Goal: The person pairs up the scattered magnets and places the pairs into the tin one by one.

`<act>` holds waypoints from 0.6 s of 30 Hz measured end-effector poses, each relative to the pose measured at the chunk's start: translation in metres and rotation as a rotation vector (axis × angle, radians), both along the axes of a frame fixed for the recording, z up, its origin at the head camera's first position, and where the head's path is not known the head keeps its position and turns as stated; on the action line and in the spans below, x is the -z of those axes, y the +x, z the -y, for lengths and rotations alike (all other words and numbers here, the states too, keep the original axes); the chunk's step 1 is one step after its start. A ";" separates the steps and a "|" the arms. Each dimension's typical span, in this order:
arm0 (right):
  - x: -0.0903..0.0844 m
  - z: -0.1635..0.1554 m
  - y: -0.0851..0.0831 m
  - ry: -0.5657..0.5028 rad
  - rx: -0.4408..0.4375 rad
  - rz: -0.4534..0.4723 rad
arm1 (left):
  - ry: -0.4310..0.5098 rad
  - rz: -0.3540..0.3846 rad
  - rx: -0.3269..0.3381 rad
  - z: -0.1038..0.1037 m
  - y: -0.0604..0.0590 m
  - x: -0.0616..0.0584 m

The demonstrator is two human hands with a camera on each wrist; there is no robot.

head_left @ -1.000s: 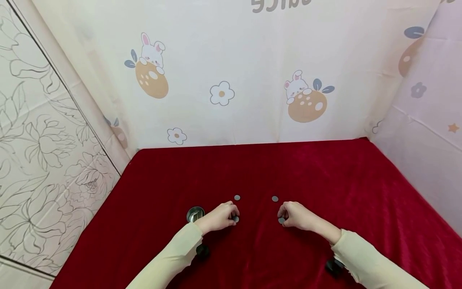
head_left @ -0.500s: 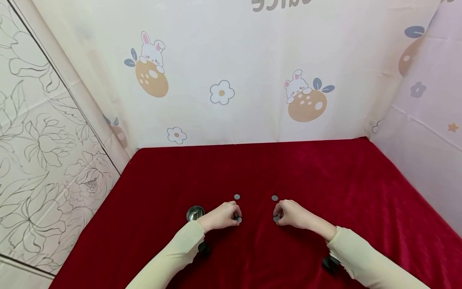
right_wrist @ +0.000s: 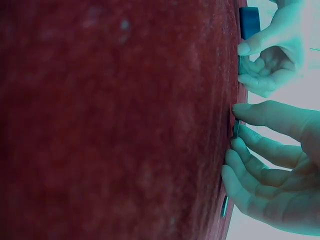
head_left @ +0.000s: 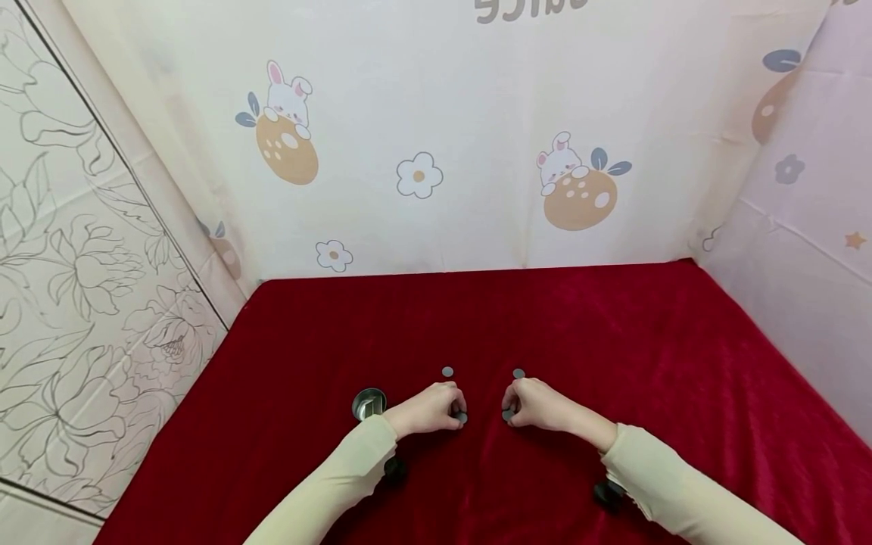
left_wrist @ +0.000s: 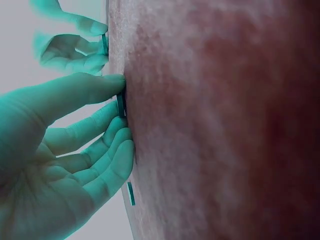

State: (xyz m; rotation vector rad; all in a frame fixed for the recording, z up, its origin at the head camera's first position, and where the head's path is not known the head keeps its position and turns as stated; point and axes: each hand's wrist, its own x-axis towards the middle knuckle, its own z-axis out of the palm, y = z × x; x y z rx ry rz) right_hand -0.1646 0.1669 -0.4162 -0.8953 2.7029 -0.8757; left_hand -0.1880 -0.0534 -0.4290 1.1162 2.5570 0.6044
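On the red cloth my left hand pinches a small grey coin between thumb and forefinger. In the left wrist view that coin stands on the cloth between those two fingertips. My right hand pinches a second grey coin, seen edge-on in the right wrist view. The two hands are close together, a short gap between them. Two more coins lie flat just beyond, one past the left hand and one past the right.
A small shiny metal cup stands on the cloth left of my left wrist. Printed fabric walls close the cloth in at the back and on both sides. Cream sleeves cover both forearms.
Both hands have slid inward toward each other with their coins, narrowing the gap between them. The two far coins and the metal cup have not moved.
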 end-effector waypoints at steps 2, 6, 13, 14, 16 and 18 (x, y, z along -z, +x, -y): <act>0.001 0.002 0.000 0.002 -0.002 -0.006 | -0.005 -0.002 -0.001 -0.002 0.001 -0.001; 0.003 0.004 -0.002 0.010 -0.003 -0.017 | -0.015 -0.011 0.003 -0.004 0.001 -0.001; 0.002 0.012 -0.003 0.000 0.001 0.026 | -0.012 -0.007 0.013 -0.008 0.001 0.000; 0.002 0.012 -0.003 0.001 -0.003 0.024 | -0.012 -0.006 0.015 -0.009 0.001 0.000; 0.001 0.014 -0.004 0.003 -0.010 0.018 | -0.012 -0.003 0.016 -0.010 0.001 -0.001; 0.001 0.016 -0.004 0.007 -0.009 0.016 | -0.012 -0.003 0.016 -0.011 0.001 -0.001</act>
